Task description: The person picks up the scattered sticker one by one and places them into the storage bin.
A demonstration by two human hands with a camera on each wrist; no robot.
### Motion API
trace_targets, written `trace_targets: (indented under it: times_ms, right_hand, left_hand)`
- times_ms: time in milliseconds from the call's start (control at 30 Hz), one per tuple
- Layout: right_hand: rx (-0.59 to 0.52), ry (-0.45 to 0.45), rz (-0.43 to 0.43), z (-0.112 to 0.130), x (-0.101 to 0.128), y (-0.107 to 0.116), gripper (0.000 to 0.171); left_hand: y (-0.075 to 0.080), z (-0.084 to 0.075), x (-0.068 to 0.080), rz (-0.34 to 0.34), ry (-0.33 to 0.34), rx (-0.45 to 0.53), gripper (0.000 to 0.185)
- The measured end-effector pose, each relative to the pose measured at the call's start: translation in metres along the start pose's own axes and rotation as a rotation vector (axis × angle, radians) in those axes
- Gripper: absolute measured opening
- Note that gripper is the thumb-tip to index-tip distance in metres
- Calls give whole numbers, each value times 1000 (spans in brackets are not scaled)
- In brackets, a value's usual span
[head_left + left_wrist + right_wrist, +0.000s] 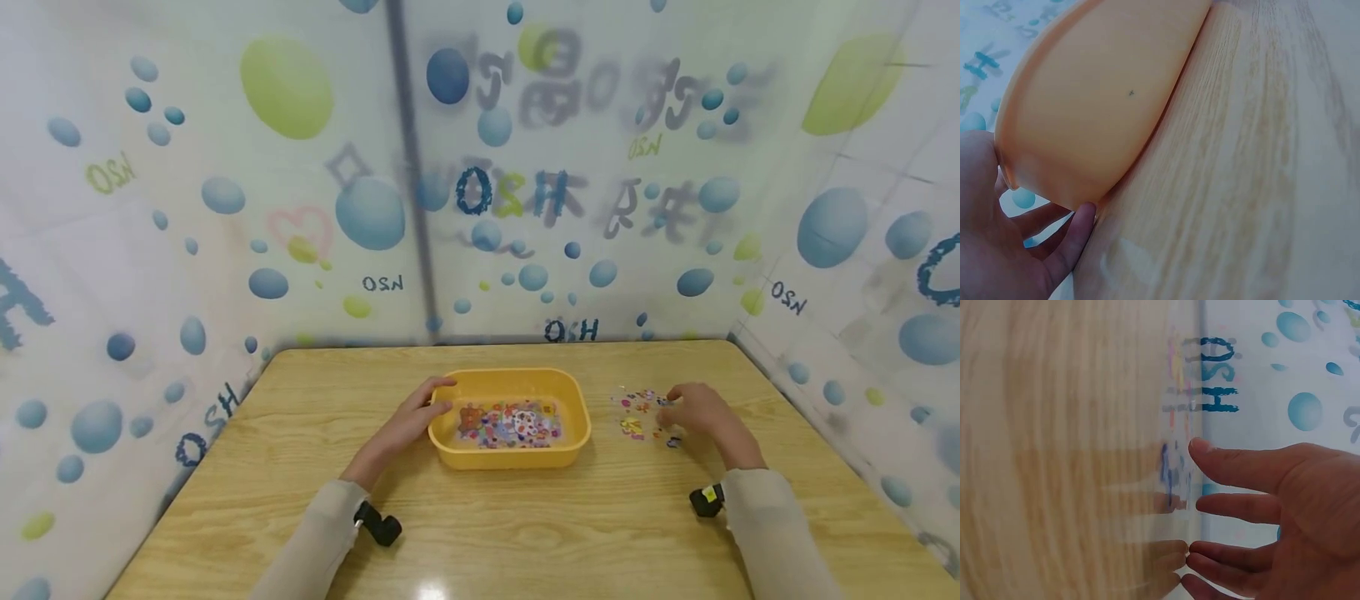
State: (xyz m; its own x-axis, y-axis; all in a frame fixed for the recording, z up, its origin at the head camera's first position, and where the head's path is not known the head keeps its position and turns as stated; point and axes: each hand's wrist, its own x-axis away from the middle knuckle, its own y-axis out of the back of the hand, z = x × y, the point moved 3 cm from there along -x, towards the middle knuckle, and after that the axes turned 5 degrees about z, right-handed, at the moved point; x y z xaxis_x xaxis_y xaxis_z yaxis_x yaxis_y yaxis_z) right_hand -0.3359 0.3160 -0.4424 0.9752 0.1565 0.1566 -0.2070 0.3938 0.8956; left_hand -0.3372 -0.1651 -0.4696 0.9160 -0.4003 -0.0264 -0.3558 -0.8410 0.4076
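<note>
While left hand (408, 421) grips yellow tub (510, 458) by its rim, right hand (693, 408), fingers spread, touches stickers (637, 412) on table (525, 533).

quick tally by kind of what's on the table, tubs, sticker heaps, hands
tub: 1
sticker heaps: 2, one in the tub, one on the table
hands: 2, left hand holding the tub's end, right hand at the loose heap
total: 5
</note>
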Motion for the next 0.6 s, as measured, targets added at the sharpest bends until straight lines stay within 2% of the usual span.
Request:
trace_targets:
  times_ms: [100,233,400,600]
  right_hand:
    - [36,-12,9,-1,-2,-2,64]
    - [81,-14,8,-3,-1,-2,65]
    - [70,-37,23,-6,-1,-3,62]
    - [52,-16,7,-6,-4,-4,52]
  left_hand:
    - [2,0,1,-11,4,-10,44]
    - [1,0,0,-16,2,-10,43]
    - [0,0,0,-11,7,-9,43]
    - [0,-1,1,-17,10,-6,42]
